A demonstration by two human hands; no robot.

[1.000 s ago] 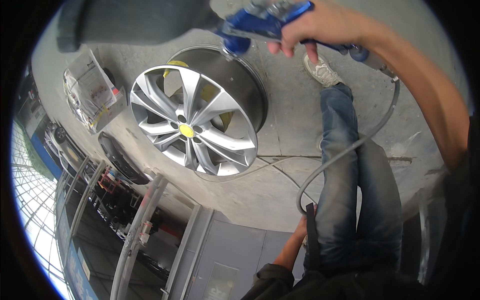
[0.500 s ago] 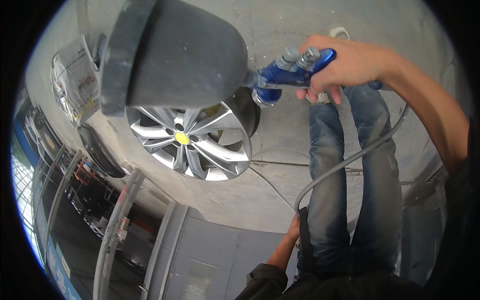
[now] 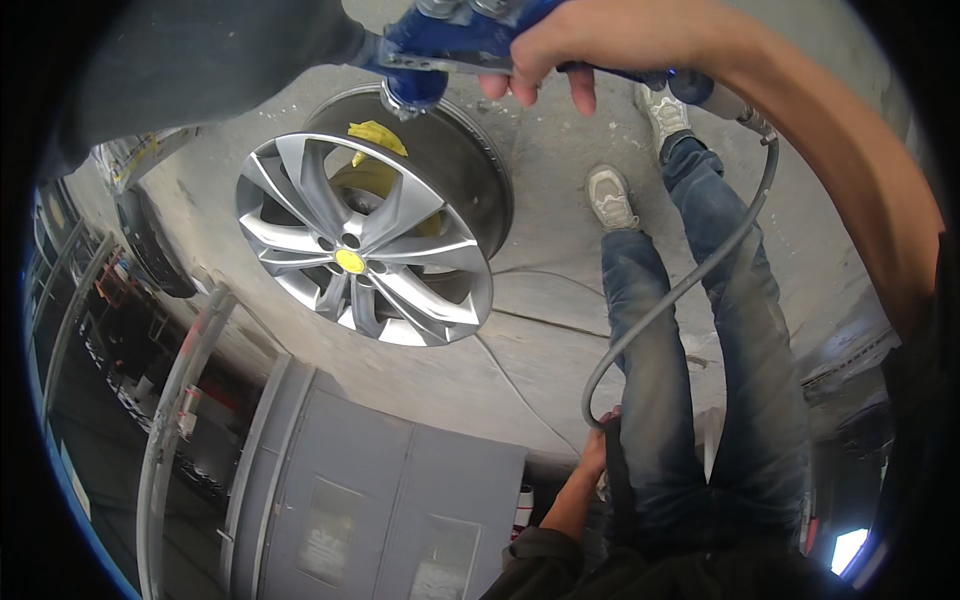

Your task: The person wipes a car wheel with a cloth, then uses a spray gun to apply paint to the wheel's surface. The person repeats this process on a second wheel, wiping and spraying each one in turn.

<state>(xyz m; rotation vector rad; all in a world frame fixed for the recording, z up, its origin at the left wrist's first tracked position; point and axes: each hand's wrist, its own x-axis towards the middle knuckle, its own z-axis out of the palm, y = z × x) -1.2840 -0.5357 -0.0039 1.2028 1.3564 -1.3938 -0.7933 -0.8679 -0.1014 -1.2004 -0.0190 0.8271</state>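
My right hand (image 3: pixel 590 38) is wrapped round the handle of a blue spray gun (image 3: pixel 465 42), raised close at the top of the view. A large dark grey paint cup (image 3: pixel 230 60) is fixed to the gun and points left, partly cut off by the edge. From the gun's handle a grey air hose (image 3: pixel 690 282) loops down across my legs. My left hand (image 3: pixel 596 450) grips this hose beside my hip, fingers partly hidden. Below the gun a silver alloy wheel (image 3: pixel 425 295) with a yellow centre cap (image 3: pixel 350 262) is propped tilted; yellow material (image 3: pixel 377 138) shows behind its spokes.
My shoes (image 3: pixel 610 197) stand on concrete right of the wheel. A thin hose (image 3: pixel 522 380) runs along the floor. Curved metal rails (image 3: pixel 180 370), a black curved part (image 3: pixel 150 245) and a plastic-wrapped bundle (image 3: pixel 125 165) lie left. Grey door panels (image 3: pixel 385 470) stand at the lower left.
The spray gun and my right hand have shifted up and left in the view. More of the wheel and both shoes now show. My left hand stays on the hose.
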